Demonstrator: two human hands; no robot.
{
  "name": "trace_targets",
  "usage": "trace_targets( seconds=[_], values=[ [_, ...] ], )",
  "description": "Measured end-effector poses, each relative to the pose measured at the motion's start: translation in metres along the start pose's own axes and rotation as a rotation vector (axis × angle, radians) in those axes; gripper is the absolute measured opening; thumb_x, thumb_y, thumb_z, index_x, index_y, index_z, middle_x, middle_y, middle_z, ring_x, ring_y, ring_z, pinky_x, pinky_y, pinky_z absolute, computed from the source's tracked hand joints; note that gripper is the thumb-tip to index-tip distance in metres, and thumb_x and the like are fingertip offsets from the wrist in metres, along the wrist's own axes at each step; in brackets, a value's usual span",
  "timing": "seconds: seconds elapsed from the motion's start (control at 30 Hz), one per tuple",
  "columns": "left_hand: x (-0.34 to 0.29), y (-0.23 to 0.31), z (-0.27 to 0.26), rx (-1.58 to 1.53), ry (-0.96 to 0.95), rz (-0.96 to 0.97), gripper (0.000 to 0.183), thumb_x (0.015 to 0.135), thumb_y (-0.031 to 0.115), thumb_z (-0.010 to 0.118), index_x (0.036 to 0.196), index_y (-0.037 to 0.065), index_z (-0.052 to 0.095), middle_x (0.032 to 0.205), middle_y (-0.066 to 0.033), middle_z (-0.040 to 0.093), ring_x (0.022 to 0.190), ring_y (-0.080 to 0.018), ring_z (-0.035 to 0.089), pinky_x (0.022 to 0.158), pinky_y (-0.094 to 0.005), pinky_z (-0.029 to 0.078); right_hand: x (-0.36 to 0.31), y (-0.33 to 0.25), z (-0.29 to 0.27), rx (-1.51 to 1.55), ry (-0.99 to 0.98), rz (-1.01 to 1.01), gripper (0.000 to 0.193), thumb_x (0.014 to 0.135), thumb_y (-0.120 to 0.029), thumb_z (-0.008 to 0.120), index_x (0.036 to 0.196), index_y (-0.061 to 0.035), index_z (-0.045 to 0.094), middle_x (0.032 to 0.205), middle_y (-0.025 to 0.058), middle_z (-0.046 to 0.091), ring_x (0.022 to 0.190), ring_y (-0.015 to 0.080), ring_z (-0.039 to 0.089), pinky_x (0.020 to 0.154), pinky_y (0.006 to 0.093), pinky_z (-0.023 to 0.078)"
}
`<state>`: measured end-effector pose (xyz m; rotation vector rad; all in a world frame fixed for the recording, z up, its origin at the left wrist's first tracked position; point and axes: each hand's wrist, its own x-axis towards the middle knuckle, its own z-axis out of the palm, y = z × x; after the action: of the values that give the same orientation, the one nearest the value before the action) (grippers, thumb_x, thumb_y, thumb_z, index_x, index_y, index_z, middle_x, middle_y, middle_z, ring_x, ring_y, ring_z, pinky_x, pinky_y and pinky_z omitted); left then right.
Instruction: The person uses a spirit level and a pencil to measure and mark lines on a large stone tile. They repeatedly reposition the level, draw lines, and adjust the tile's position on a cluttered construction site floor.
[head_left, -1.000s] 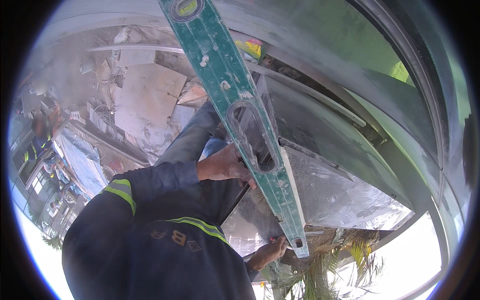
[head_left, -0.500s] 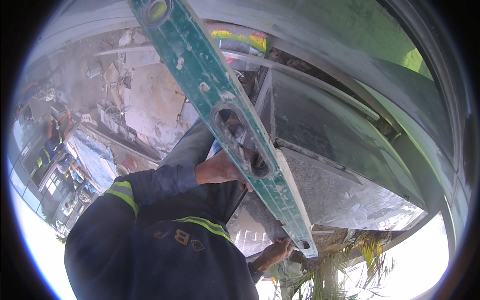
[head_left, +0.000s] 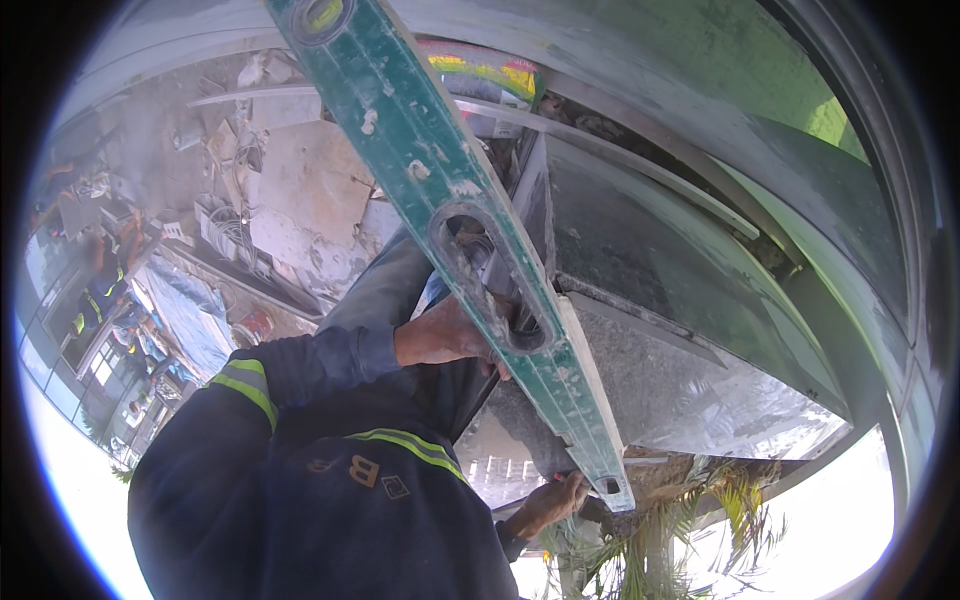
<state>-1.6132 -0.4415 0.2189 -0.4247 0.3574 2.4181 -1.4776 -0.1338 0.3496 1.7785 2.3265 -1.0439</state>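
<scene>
A long green spirit level point(head_left: 410, 170), spattered with pale dried material, slants across the middle of the view from the upper left to the lower right. My left hand point(head_left: 450, 332) is closed around it at the oval grip slot, with the fingers partly hidden behind the level. Near the level's lower end is my right hand point(head_left: 553, 503), its fingers bent together beside the edge. A small reddish bit shows at those fingertips, too small to name. Right of the level lies a grey, dusty slab surface point(head_left: 670, 385), with a dark glossy panel point(head_left: 670, 250) above it.
A curved pale strip point(head_left: 620, 165) runs along the panel's upper side. Palm leaves point(head_left: 650, 550) hang below the level's end. To the left are a dusty board point(head_left: 305, 190), coiled cable point(head_left: 228, 228) and a blue sheet point(head_left: 185, 310). Other people point(head_left: 105, 280) are at the far left.
The level's upper part has swung slightly to the right, and my left hand has shifted a little with it. My right hand stays at the lower end.
</scene>
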Motion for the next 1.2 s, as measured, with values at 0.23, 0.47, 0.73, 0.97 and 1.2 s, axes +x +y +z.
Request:
trace_targets(
  seconds=[0.23, 0.47, 0.73, 0.97, 1.2],
  values=[
    [0.014, 0.023, 0.041, -0.055, 0.214, 0.007, 0.05, 0.083, 0.002, 0.085, 0.125, -0.007, 0.061, 0.107, -0.0162, 0.072, 0.089, -0.023, 0.076, 0.063, -0.0286, 0.063, 0.004, 0.009, -0.003, -0.005, 0.001, -0.018, 0.03, 0.102, -0.025, 0.06, 0.092, 0.0018, 0.069, 0.08, 0.0048, 0.057, 0.077, 0.0157, 0.052, 0.072, 0.0328, 0.041],
    [0.0, 0.011, 0.012, -0.075, 0.065, -0.038, 0.065, 0.085, 0.006, 0.084, 0.141, 0.014, 0.051, 0.139, -0.0118, 0.054, 0.126, -0.0359, 0.061, 0.088, -0.057, 0.063, 0.001, 0.005, -0.002, 0.19, -0.026, 0.015, 0.023, 0.097, -0.021, 0.063, 0.087, -0.0006, 0.067, 0.079, 0.0017, 0.057, 0.079, 0.0148, 0.051, 0.073, 0.0328, 0.039],
    [0.006, 0.034, 0.038, 0.266, 0.137, -0.12, 0.066, 0.082, 0.007, 0.087, 0.137, 0.007, 0.051, 0.133, -0.0118, 0.058, 0.124, -0.0301, 0.062, 0.091, -0.0541, 0.062, -0.001, -0.004, -0.006, 0.067, 0.019, 0.056, 0.03, 0.098, -0.027, 0.065, 0.105, 0.0015, 0.071, 0.094, 0.0056, 0.064, 0.087, 0.0161, 0.058, 0.078, 0.0338, 0.042],
    [0.003, 0.048, 0.039, 0.793, 0.154, 0.282, 0.081, 0.068, 0.021, 0.1, 0.132, 0.002, 0.055, 0.122, -0.0064, 0.061, 0.11, -0.0189, 0.063, 0.093, -0.0354, 0.053, -0.019, -0.01, -0.014, -0.219, 0.205, -0.03, 0.037, 0.101, -0.03, 0.059, 0.107, 0.005, 0.068, 0.105, 0.0098, 0.062, 0.094, 0.0214, 0.061, 0.082, 0.0384, 0.051],
    [0.006, 0.03, 0.046, 0.757, 0.195, 0.254, 0.078, 0.076, 0.024, 0.095, 0.139, 0.005, 0.053, 0.127, -0.0068, 0.055, 0.106, -0.0175, 0.063, 0.089, -0.0321, 0.054, -0.002, 0.008, -0.038, -0.081, 0.269, -0.184, 0.031, 0.098, -0.031, 0.063, 0.106, -0.0026, 0.073, 0.105, 0.0066, 0.065, 0.102, 0.0187, 0.061, 0.087, 0.0369, 0.046]
  ],
)
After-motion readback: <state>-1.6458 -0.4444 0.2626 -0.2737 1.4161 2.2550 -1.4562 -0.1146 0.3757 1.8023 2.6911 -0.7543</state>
